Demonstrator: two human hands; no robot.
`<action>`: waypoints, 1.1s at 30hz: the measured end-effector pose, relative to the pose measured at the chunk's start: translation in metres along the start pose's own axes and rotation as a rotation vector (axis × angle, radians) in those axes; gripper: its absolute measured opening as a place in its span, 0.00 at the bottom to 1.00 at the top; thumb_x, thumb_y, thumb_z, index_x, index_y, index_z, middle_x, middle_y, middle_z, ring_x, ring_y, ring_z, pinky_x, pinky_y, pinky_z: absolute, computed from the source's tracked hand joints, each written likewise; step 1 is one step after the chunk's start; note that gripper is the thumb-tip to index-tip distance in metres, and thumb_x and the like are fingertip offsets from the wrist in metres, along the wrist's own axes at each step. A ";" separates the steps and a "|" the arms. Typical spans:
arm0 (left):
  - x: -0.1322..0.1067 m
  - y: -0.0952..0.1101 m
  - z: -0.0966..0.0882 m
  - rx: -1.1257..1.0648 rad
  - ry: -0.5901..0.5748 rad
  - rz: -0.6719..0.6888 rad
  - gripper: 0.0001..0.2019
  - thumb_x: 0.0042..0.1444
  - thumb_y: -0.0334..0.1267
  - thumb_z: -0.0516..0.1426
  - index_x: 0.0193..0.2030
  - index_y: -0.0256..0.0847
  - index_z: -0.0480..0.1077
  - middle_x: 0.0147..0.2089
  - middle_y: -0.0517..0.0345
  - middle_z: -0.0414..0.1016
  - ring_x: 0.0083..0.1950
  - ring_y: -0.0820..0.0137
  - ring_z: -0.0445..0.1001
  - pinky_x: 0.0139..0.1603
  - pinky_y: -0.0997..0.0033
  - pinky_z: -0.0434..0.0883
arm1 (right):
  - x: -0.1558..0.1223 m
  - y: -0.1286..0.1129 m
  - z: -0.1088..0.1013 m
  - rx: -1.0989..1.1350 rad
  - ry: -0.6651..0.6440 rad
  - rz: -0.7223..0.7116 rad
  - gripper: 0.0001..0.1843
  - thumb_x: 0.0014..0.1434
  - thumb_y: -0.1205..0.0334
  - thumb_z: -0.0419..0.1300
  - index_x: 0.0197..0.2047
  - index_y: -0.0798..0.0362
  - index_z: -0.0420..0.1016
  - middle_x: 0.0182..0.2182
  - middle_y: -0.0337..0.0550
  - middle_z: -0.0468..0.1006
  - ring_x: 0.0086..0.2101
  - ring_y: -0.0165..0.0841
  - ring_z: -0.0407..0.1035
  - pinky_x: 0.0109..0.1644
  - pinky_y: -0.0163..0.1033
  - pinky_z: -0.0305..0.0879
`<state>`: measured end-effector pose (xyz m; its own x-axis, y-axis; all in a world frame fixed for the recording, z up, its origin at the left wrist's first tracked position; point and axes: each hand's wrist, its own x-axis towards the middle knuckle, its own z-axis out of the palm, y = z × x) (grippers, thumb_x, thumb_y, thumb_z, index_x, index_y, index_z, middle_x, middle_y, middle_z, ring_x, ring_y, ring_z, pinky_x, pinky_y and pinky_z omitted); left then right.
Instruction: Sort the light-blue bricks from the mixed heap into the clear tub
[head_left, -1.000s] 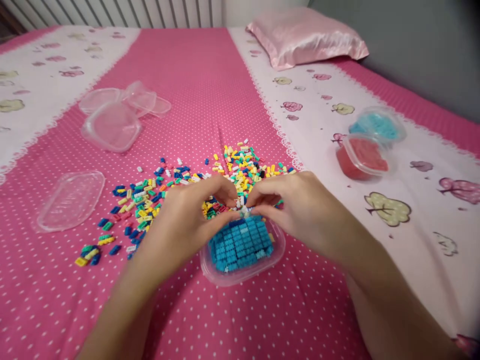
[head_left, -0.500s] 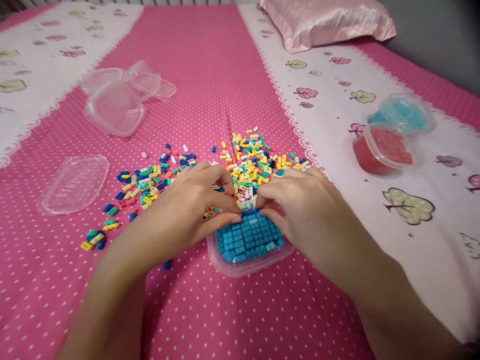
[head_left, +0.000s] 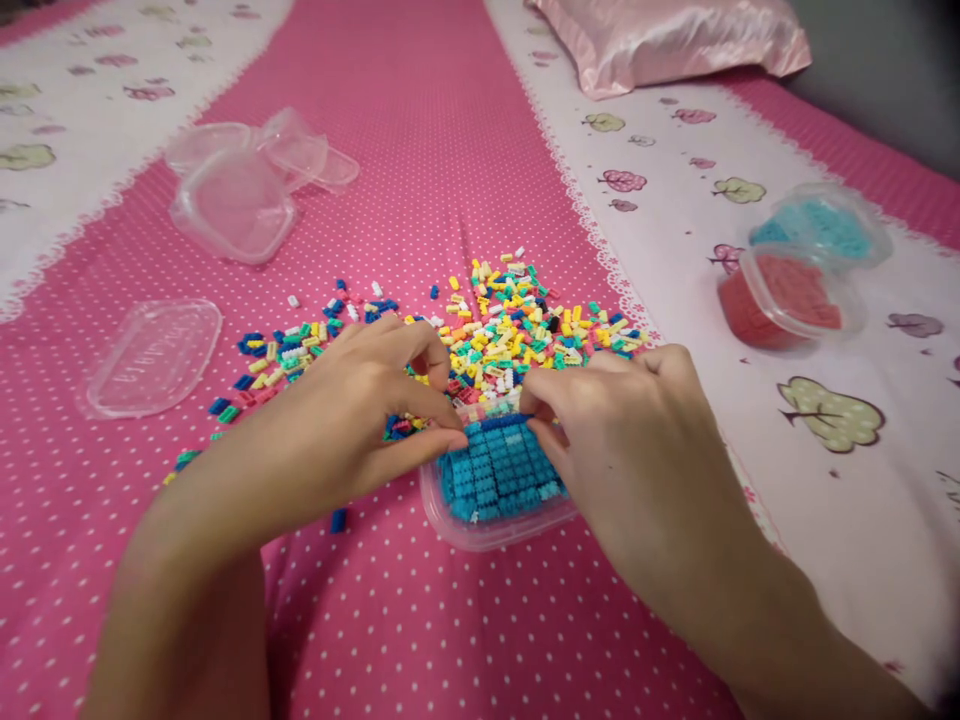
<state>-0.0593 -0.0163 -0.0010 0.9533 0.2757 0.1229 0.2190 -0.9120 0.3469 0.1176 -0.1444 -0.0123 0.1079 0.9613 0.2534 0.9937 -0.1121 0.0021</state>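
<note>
A clear plastic tub (head_left: 480, 530) full of blue bricks (head_left: 499, 475) stands on the pink dotted bedspread in front of me. My left hand (head_left: 360, 410) rests at the tub's far left corner, thumb and fingers pinched together on the top row of blue bricks. My right hand (head_left: 622, 430) meets it from the right, fingers curled and pinched at the tub's far edge. Just beyond both hands lies a scattered pile of small mixed-colour bricks (head_left: 495, 330). What sits between the fingertips is too small to name.
Clear empty tubs (head_left: 232, 200) and a loose lid (head_left: 154, 352) lie at the left. At the right stand a closed tub of red bricks (head_left: 787, 300) and one of light blue bricks (head_left: 821, 225). A pink pillow (head_left: 667, 40) lies at the back.
Both hands have come down from just above the tub onto its far edge, pinching closer together. The view has tilted down and nearer.
</note>
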 end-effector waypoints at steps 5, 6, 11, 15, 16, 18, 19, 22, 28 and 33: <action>-0.002 -0.001 0.003 0.042 -0.027 -0.011 0.17 0.68 0.51 0.52 0.38 0.50 0.81 0.41 0.56 0.71 0.45 0.69 0.68 0.46 0.65 0.63 | 0.001 0.001 0.002 0.018 -0.003 -0.008 0.13 0.58 0.70 0.61 0.24 0.47 0.67 0.21 0.39 0.75 0.30 0.39 0.66 0.40 0.48 0.47; -0.002 -0.001 0.004 0.047 -0.028 -0.010 0.17 0.68 0.50 0.52 0.38 0.51 0.81 0.41 0.56 0.71 0.45 0.69 0.68 0.46 0.65 0.63 | 0.001 0.000 0.003 0.024 -0.012 -0.007 0.13 0.58 0.70 0.61 0.24 0.48 0.68 0.22 0.39 0.75 0.30 0.39 0.67 0.41 0.48 0.47; -0.003 -0.002 0.005 0.052 -0.028 -0.017 0.15 0.67 0.49 0.53 0.38 0.53 0.81 0.41 0.56 0.71 0.44 0.69 0.68 0.46 0.66 0.62 | 0.001 0.001 0.005 0.069 0.007 0.007 0.13 0.56 0.73 0.61 0.24 0.48 0.68 0.21 0.36 0.73 0.29 0.37 0.63 0.44 0.48 0.45; -0.003 -0.001 0.005 0.057 -0.033 -0.032 0.14 0.67 0.48 0.54 0.38 0.52 0.81 0.41 0.56 0.71 0.43 0.69 0.67 0.46 0.66 0.63 | 0.000 0.002 0.007 0.097 0.027 0.029 0.13 0.54 0.75 0.60 0.24 0.48 0.69 0.18 0.34 0.67 0.26 0.35 0.59 0.46 0.49 0.45; -0.003 -0.001 0.005 0.059 -0.037 -0.036 0.15 0.67 0.48 0.54 0.38 0.52 0.81 0.41 0.56 0.71 0.43 0.69 0.67 0.47 0.65 0.63 | 0.000 0.002 0.008 0.103 0.023 0.028 0.13 0.55 0.75 0.59 0.24 0.48 0.69 0.18 0.34 0.67 0.26 0.35 0.59 0.46 0.50 0.46; -0.003 -0.001 0.005 0.061 -0.042 -0.041 0.15 0.67 0.48 0.53 0.39 0.51 0.81 0.40 0.55 0.71 0.44 0.68 0.67 0.47 0.65 0.64 | -0.001 0.002 0.011 0.113 0.016 0.016 0.13 0.56 0.75 0.59 0.24 0.48 0.68 0.19 0.35 0.68 0.28 0.35 0.60 0.47 0.51 0.46; -0.003 -0.001 0.005 0.060 -0.043 -0.044 0.15 0.67 0.48 0.53 0.39 0.51 0.81 0.40 0.55 0.71 0.44 0.68 0.67 0.47 0.64 0.64 | -0.001 0.002 0.013 0.117 0.012 0.010 0.14 0.57 0.74 0.58 0.24 0.48 0.68 0.20 0.35 0.70 0.29 0.36 0.61 0.48 0.52 0.46; -0.002 0.000 0.006 0.057 -0.040 -0.050 0.15 0.67 0.48 0.54 0.38 0.50 0.81 0.41 0.54 0.71 0.44 0.68 0.67 0.47 0.64 0.65 | -0.001 0.003 0.017 0.163 0.031 0.003 0.14 0.61 0.72 0.57 0.25 0.48 0.69 0.23 0.38 0.73 0.33 0.38 0.63 0.49 0.52 0.47; -0.003 -0.001 -0.001 -0.008 -0.025 -0.035 0.16 0.67 0.49 0.53 0.37 0.50 0.80 0.41 0.56 0.71 0.43 0.70 0.68 0.46 0.68 0.64 | 0.002 0.007 0.011 0.154 0.022 -0.019 0.13 0.59 0.74 0.61 0.27 0.48 0.73 0.25 0.36 0.76 0.33 0.37 0.66 0.47 0.51 0.45; -0.008 -0.002 -0.010 -0.025 -0.020 -0.106 0.20 0.66 0.56 0.52 0.35 0.47 0.79 0.43 0.56 0.72 0.45 0.68 0.69 0.47 0.68 0.66 | 0.006 0.013 0.004 0.207 0.071 0.011 0.09 0.60 0.70 0.61 0.30 0.48 0.75 0.28 0.36 0.79 0.32 0.36 0.69 0.44 0.48 0.43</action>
<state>-0.0698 -0.0140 0.0069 0.9292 0.3636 0.0663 0.3135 -0.8703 0.3798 0.1315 -0.1394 -0.0146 0.1237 0.9392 0.3203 0.9782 -0.0612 -0.1983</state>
